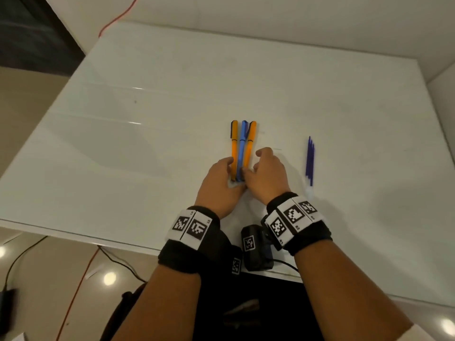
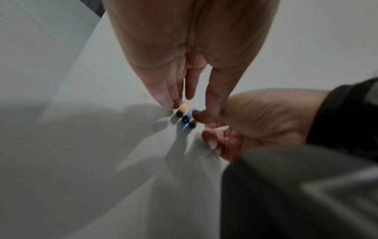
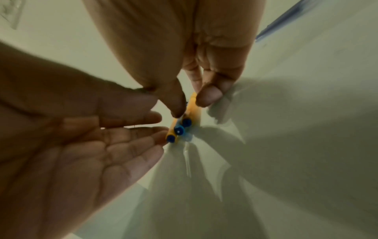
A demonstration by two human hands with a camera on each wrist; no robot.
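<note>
Three capped pens lie side by side on the white table [image 1: 147, 143]: an orange pen [image 1: 234, 143], a blue pen [image 1: 242, 143] and a second orange pen [image 1: 251, 141]. My left hand [image 1: 227, 171] is at their near ends, its straight fingers [image 3: 151, 131] touching the left orange pen [image 3: 171, 137]. My right hand [image 1: 251, 162] pinches the right orange pen [image 3: 194, 105] between thumb and forefinger [image 3: 208, 97]. In the left wrist view, the three pen ends [image 2: 185, 119] show between both hands.
A bunch of dark blue pens [image 1: 310, 161] lies on the table to the right of my hands. A black device [image 1: 256, 247] sits at the near table edge. A red cable [image 1: 118, 18] runs off the far left. Walls border the back and right.
</note>
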